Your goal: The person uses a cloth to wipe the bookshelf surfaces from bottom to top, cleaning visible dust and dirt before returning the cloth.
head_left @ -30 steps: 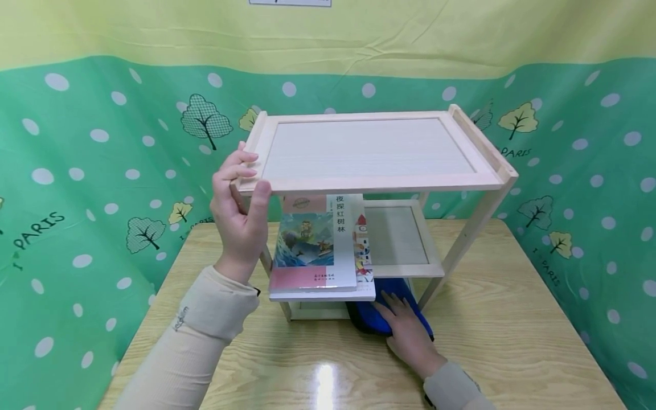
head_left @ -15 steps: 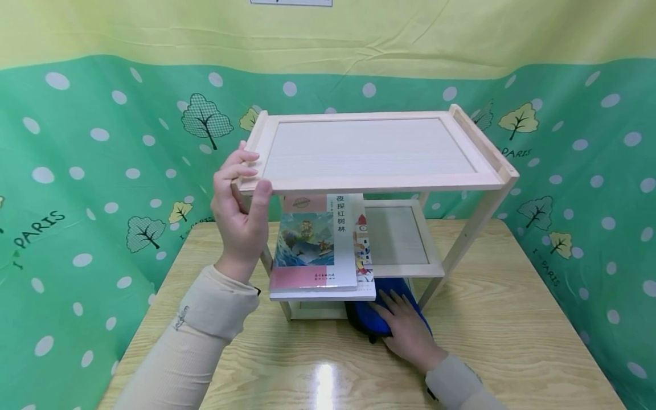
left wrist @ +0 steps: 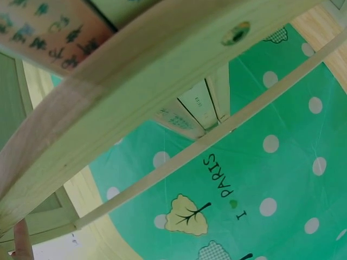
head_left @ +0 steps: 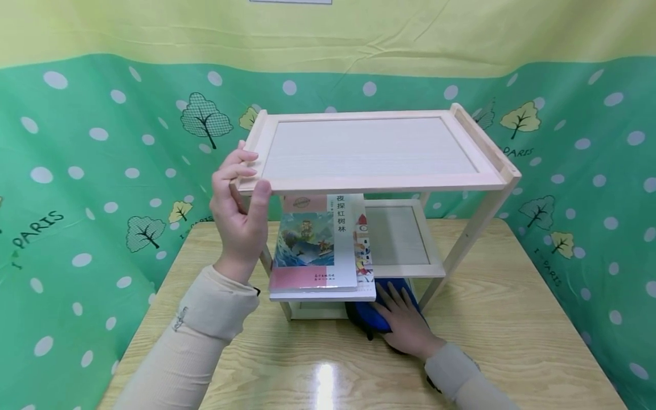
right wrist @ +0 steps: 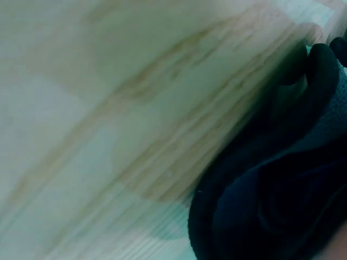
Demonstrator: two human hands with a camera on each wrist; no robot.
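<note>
A small three-tier wooden shelf (head_left: 359,182) stands on the table. My left hand (head_left: 238,222) holds its top front left corner, with the thumb at the front edge and fingers over the side rail. My right hand (head_left: 407,324) lies with extended fingers on a blue fabric item with black edging (head_left: 376,316), which sits partly under the middle tier, at the bottom tier's right. In the right wrist view its dark rim (right wrist: 203,216) shows close up against wood grain; its exact kind is unclear. Part of it is hidden beneath the shelf and my hand.
Stacked books (head_left: 312,279) lie on the left of the middle tier (head_left: 400,236) and jut past its front edge. The shelf's right front leg (head_left: 463,239) rises beside my right hand. A green and yellow patterned curtain (head_left: 328,85) hangs around the wooden table (head_left: 512,341).
My right hand has pressed slightly farther in toward the shelf, and the blue item's right side has shifted inward with it. My left hand and the books look unchanged.
</note>
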